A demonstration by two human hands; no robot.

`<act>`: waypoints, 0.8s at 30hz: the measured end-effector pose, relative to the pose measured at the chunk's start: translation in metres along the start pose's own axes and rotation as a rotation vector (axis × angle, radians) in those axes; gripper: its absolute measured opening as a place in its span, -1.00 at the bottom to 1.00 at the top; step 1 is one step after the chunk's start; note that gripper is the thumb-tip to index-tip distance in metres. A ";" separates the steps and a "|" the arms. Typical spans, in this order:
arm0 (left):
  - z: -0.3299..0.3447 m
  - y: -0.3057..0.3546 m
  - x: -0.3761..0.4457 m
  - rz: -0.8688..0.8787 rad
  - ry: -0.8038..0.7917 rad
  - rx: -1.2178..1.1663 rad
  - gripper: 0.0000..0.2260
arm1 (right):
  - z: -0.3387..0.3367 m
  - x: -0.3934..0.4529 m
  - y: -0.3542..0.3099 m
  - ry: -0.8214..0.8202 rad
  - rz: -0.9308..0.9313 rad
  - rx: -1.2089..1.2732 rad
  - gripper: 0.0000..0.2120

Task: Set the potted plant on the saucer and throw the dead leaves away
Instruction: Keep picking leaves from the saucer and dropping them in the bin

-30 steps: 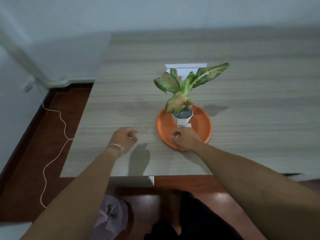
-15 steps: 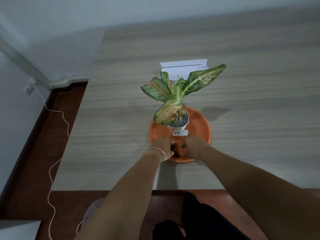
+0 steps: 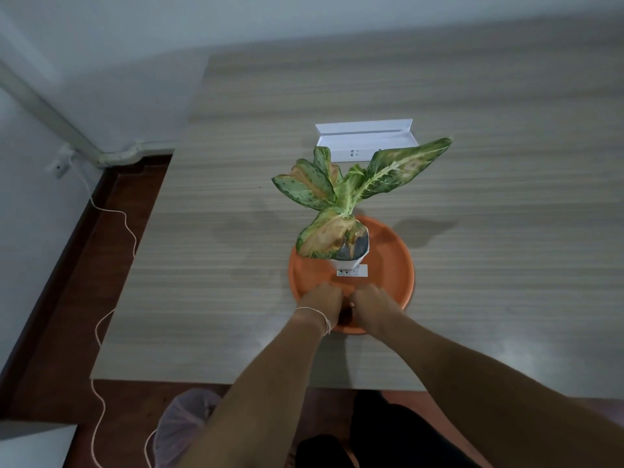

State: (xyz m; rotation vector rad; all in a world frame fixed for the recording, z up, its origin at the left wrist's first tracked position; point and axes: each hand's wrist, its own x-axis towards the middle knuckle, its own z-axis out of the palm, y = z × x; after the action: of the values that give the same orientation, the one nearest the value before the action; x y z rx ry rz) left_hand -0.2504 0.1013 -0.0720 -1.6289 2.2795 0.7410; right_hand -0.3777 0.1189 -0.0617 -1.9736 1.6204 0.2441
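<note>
A small white pot (image 3: 351,261) with a green plant (image 3: 341,194) stands upright on the orange saucer (image 3: 391,265), toward its far left side. One low leaf (image 3: 324,236) is yellow-brown and droops over the pot's rim. My left hand (image 3: 322,300) and my right hand (image 3: 373,300) rest side by side on the saucer's near part, knuckles up and fingers curled downward. They almost touch each other. Whatever lies under the fingers is hidden by the backs of the hands.
The saucer sits on a pale wood-grain table (image 3: 236,163). A white folded card box (image 3: 364,141) lies behind the plant. On the floor below the table's near edge stands a bin lined with a pinkish bag (image 3: 184,423). A thin cord (image 3: 130,231) trails along the floor at left.
My left hand has come from the bare table at left onto the saucer beside my right hand. A small dark scrap seen between the hands half a second ago is now covered.
</note>
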 end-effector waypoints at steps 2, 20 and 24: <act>0.001 -0.001 0.002 -0.019 -0.002 -0.033 -0.81 | 0.001 0.001 0.001 0.002 0.035 0.057 -0.76; -0.027 -0.095 -0.056 -0.317 0.409 -0.689 -0.90 | 0.002 -0.004 -0.029 0.249 0.344 0.670 -0.86; -0.027 -0.139 -0.104 -0.381 0.514 -0.738 -0.90 | 0.011 0.000 -0.081 0.259 0.239 0.614 -0.85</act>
State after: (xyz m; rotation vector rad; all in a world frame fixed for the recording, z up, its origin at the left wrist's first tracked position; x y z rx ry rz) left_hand -0.0826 0.1362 -0.0363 -2.7625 1.9651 1.2705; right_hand -0.2985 0.1328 -0.0454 -1.3832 1.8156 -0.3965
